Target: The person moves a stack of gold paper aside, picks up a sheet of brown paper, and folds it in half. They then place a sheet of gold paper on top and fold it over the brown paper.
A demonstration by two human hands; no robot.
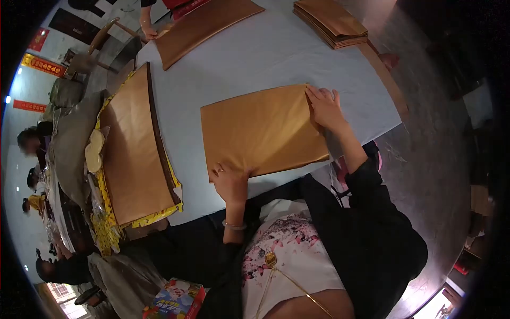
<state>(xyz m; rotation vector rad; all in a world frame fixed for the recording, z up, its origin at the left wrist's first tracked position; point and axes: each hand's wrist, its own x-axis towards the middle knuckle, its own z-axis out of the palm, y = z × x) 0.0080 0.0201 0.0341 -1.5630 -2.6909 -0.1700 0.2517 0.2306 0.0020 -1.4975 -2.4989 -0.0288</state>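
Observation:
A folded sheet of golden-brown paper point(260, 130) lies in front of me on the table, its edges roughly lined up. My left hand point(229, 184) rests on its near left edge, thumb spread away from the fingers. At the far right corner, my right hand point(325, 109) lies with its fingers stretched over the paper's edge. Both hands touch the sheet and press it down; neither visibly grips it. A bracelet is on my left wrist.
A large stack of brown paper point(133, 154) on yellow wrapping stands at the left. A folded brown pile point(334, 24) sits at the far right of the pale-covered table point(212, 80). Across it, another person's hand point(151, 33) touches a brown sheet point(207, 29).

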